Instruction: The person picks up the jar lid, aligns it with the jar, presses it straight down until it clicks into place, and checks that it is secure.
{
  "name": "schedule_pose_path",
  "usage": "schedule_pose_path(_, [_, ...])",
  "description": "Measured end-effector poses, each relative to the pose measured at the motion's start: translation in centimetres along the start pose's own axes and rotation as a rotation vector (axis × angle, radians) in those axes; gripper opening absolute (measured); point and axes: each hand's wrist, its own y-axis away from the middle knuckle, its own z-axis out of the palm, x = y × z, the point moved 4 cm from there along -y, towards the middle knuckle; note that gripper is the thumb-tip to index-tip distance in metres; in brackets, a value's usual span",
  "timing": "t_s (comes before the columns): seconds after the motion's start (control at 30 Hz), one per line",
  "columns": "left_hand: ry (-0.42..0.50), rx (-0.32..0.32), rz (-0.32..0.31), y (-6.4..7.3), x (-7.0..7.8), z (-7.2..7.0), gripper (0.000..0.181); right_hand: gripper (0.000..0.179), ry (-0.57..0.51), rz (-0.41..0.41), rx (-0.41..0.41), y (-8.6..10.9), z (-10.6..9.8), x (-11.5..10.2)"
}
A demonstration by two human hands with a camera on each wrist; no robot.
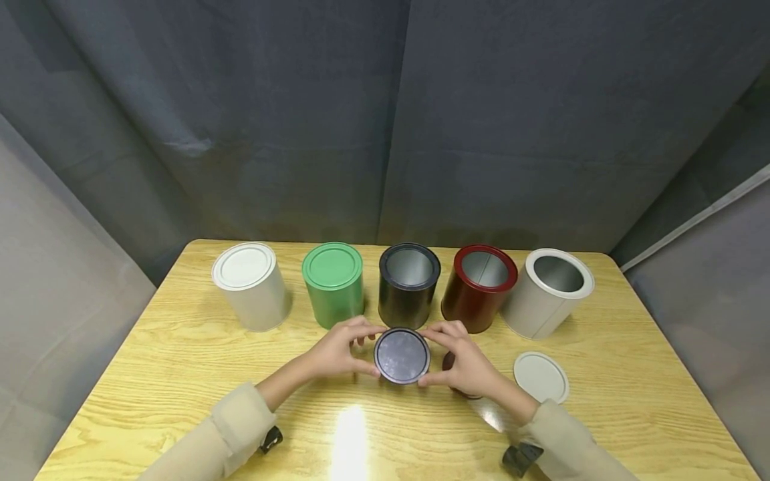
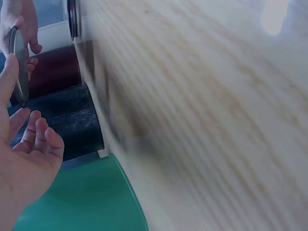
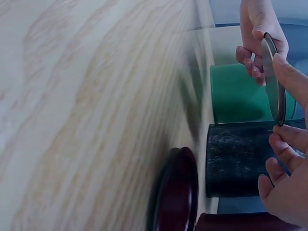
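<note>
Between both hands a round black lid [image 1: 402, 356] is held up off the table, in front of the open black can [image 1: 409, 286]. My left hand [image 1: 344, 349] pinches its left edge with thumb and fingertips. On the opposite edge my right hand [image 1: 462, 357] grips it the same way. In the left wrist view the lid [image 2: 20, 67] appears nearly edge-on, and the right wrist view shows the lid [image 3: 273, 79] against the green and black cans. A dark red lid [image 3: 175, 192] lies on the table below my right hand, mostly hidden in the head view.
Along the back stand a lidded white can [image 1: 259, 294], a lidded green can [image 1: 335, 287], an open dark red can [image 1: 478, 290] and an open white can [image 1: 544, 300]. A white lid [image 1: 541, 376] lies at the right on the wooden table [image 1: 198, 374]. Grey curtains [image 1: 289, 133] surround it.
</note>
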Motion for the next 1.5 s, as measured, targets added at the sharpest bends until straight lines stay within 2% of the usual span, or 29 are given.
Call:
schedule_pose_path(0.2, [0.01,0.01,-0.024,-0.1,0.4,-0.4,0.064,0.068,-0.028,-0.004,0.019,-0.2,-0.6,-0.5])
schedule_pose_path(0.5, [0.005,0.056,0.045,-0.3,1.6,-1.4,0.062,0.068,-0.031,-0.015,0.046,-0.5,-1.5,-1.0])
schedule_pose_path(0.63, [0.01,0.079,0.052,-0.6,2.1,-2.1,0.061,0.067,-0.039,-0.032,0.071,-0.8,-2.1,-1.5])
schedule_pose_path(1.07, [-0.006,0.127,0.092,-1.4,2.8,-3.3,0.06,0.069,-0.032,0.009,0.078,-1.6,-3.3,-2.2])
schedule_pose_path(1.5, [-0.001,0.115,0.08,-2.7,3.9,-4.8,0.06,0.07,-0.018,-0.034,0.126,-2.9,-4.8,-2.3])
